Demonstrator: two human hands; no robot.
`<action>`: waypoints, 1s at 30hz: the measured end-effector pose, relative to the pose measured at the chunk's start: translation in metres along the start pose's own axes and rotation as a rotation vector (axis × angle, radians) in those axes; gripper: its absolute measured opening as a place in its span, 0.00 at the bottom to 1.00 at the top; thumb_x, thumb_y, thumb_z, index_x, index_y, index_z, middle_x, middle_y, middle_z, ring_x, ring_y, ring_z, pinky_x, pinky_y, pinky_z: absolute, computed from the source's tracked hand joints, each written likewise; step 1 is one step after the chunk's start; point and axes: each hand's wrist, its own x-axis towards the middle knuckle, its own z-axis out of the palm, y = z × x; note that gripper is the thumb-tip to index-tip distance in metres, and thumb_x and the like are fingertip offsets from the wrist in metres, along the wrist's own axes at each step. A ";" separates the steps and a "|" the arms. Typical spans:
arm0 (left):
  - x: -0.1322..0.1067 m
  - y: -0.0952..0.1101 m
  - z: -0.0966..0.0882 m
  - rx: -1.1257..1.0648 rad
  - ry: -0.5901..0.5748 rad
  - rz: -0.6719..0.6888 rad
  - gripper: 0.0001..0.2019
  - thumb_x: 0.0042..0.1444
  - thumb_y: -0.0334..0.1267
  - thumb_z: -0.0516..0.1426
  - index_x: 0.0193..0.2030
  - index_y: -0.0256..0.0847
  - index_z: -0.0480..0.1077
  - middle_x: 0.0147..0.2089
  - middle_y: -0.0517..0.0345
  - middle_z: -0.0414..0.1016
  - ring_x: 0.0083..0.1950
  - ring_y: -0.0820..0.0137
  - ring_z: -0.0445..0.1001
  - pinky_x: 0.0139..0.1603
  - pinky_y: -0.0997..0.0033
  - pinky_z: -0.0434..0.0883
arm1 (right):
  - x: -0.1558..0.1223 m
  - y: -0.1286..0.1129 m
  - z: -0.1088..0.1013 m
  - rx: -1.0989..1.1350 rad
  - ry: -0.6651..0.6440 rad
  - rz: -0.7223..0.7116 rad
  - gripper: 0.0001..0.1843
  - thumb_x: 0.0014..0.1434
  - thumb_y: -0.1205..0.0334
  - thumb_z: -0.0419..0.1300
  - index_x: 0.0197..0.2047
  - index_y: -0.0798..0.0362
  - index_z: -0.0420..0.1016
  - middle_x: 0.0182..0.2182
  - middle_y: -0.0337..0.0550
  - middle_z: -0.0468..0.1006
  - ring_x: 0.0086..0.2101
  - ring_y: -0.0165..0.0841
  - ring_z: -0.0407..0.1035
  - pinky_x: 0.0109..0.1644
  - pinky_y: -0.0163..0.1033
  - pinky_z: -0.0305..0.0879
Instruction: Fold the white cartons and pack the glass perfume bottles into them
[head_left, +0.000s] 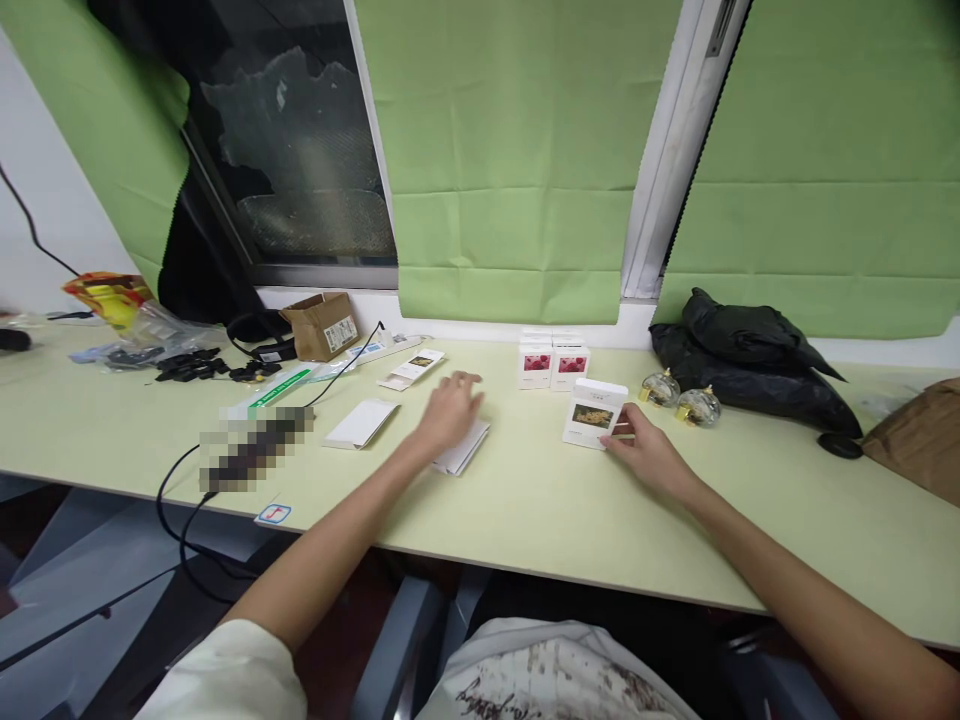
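Observation:
My right hand (pixel 641 450) grips the right side of a small white box (pixel 594 415) with a yellow-flower picture on its front. The box stands upright on the table. My left hand (pixel 451 408) is above a stack of flat white cartons (pixel 463 448), fingers apart and slightly blurred, holding nothing; I cannot tell if it touches them. Left of it lie another white flat carton stack (pixel 362 424) and a flat carton with a flower picture (pixel 412 369). Beyond my hands stand several white boxes with pink-flower pictures (pixel 553 365).
Two clear glass ornaments (pixel 698 406) and black plastic bags (pixel 750 360) are at the right, near a brown paper package (pixel 919 440). At the left are a cardboard box (pixel 321 325), black small parts (pixel 191 366) and a black cable (pixel 169 480) hanging over the table edge.

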 end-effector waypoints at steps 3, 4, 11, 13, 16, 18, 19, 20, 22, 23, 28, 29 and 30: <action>0.037 -0.051 -0.019 0.246 0.010 -0.388 0.25 0.73 0.47 0.45 0.71 0.38 0.60 0.74 0.35 0.60 0.74 0.46 0.58 0.71 0.45 0.57 | 0.003 0.008 0.000 0.036 -0.033 0.033 0.22 0.61 0.54 0.65 0.56 0.50 0.67 0.49 0.50 0.81 0.47 0.41 0.77 0.54 0.53 0.77; 0.047 -0.065 -0.023 0.261 -0.008 -0.466 0.28 0.72 0.50 0.46 0.71 0.33 0.59 0.73 0.29 0.60 0.74 0.42 0.58 0.70 0.41 0.58 | 0.003 0.010 0.000 0.049 -0.048 0.052 0.24 0.61 0.54 0.66 0.57 0.50 0.66 0.50 0.49 0.80 0.48 0.41 0.77 0.55 0.52 0.76; 0.081 -0.106 -0.033 0.249 -0.128 -0.612 0.40 0.58 0.58 0.61 0.66 0.24 0.63 0.64 0.19 0.70 0.67 0.34 0.67 0.65 0.43 0.64 | -0.020 -0.003 -0.009 -0.337 0.071 0.229 0.38 0.55 0.41 0.68 0.60 0.52 0.62 0.58 0.58 0.71 0.48 0.47 0.74 0.49 0.52 0.74; 0.082 -0.100 -0.038 0.240 -0.121 -0.594 0.39 0.59 0.57 0.61 0.68 0.28 0.61 0.66 0.24 0.68 0.68 0.38 0.68 0.65 0.48 0.65 | -0.031 -0.018 -0.012 -0.421 0.091 0.207 0.31 0.58 0.41 0.65 0.55 0.51 0.64 0.54 0.55 0.73 0.46 0.46 0.74 0.47 0.51 0.73; 0.062 -0.064 -0.050 0.157 0.010 -0.469 0.40 0.61 0.60 0.58 0.72 0.39 0.54 0.69 0.33 0.66 0.65 0.45 0.72 0.62 0.52 0.68 | -0.050 -0.051 -0.009 -0.359 0.025 0.080 0.17 0.67 0.45 0.58 0.51 0.47 0.67 0.49 0.47 0.76 0.39 0.39 0.74 0.42 0.47 0.72; 0.030 -0.024 -0.054 0.038 0.061 -0.289 0.37 0.62 0.63 0.57 0.71 0.46 0.54 0.64 0.40 0.69 0.54 0.50 0.78 0.55 0.53 0.72 | -0.060 -0.074 -0.001 -0.202 -0.054 -0.032 0.14 0.71 0.47 0.55 0.54 0.45 0.69 0.50 0.45 0.76 0.41 0.37 0.74 0.42 0.44 0.73; 0.009 -0.001 -0.054 -0.004 0.030 -0.203 0.36 0.62 0.64 0.57 0.70 0.49 0.55 0.62 0.43 0.70 0.48 0.53 0.79 0.51 0.54 0.73 | -0.064 -0.084 0.004 -0.130 -0.106 -0.077 0.15 0.72 0.49 0.54 0.58 0.43 0.69 0.54 0.46 0.75 0.44 0.37 0.75 0.43 0.43 0.74; -0.013 0.022 -0.051 -0.017 0.019 -0.128 0.34 0.63 0.63 0.57 0.69 0.50 0.56 0.60 0.44 0.70 0.45 0.56 0.79 0.49 0.55 0.74 | -0.068 -0.093 0.010 -0.068 -0.155 -0.111 0.18 0.73 0.49 0.54 0.63 0.41 0.67 0.58 0.46 0.73 0.46 0.37 0.75 0.44 0.42 0.75; -0.055 0.062 -0.039 -0.011 0.002 0.001 0.30 0.63 0.61 0.58 0.66 0.50 0.61 0.56 0.46 0.69 0.43 0.57 0.79 0.48 0.56 0.74 | -0.072 -0.102 0.023 0.016 -0.242 -0.150 0.24 0.74 0.51 0.54 0.71 0.37 0.62 0.64 0.47 0.69 0.51 0.36 0.75 0.50 0.43 0.77; -0.073 0.077 -0.032 -0.016 -0.001 0.033 0.27 0.65 0.60 0.57 0.64 0.49 0.63 0.56 0.47 0.68 0.45 0.56 0.79 0.48 0.55 0.75 | -0.074 -0.103 0.029 0.037 -0.274 -0.161 0.26 0.74 0.52 0.54 0.73 0.36 0.61 0.66 0.47 0.67 0.53 0.36 0.74 0.54 0.44 0.77; -0.115 0.094 -0.009 -0.234 -0.176 0.096 0.24 0.68 0.60 0.54 0.61 0.47 0.68 0.63 0.45 0.67 0.59 0.52 0.77 0.58 0.50 0.75 | -0.075 -0.075 0.043 0.027 -0.315 -0.132 0.24 0.72 0.50 0.58 0.68 0.41 0.73 0.71 0.49 0.63 0.65 0.43 0.66 0.68 0.52 0.69; -0.117 0.090 -0.011 -0.293 -0.224 0.133 0.23 0.71 0.57 0.52 0.64 0.48 0.67 0.68 0.45 0.65 0.65 0.52 0.73 0.63 0.51 0.73 | -0.075 -0.068 0.042 0.037 -0.314 -0.119 0.25 0.71 0.50 0.60 0.68 0.42 0.73 0.72 0.50 0.62 0.65 0.44 0.67 0.68 0.53 0.68; -0.118 0.084 -0.013 -0.340 -0.272 0.176 0.22 0.73 0.54 0.50 0.67 0.50 0.65 0.72 0.46 0.61 0.71 0.54 0.69 0.68 0.52 0.71 | -0.075 -0.062 0.041 0.055 -0.313 -0.109 0.26 0.70 0.51 0.61 0.68 0.42 0.72 0.73 0.50 0.60 0.64 0.44 0.69 0.67 0.53 0.69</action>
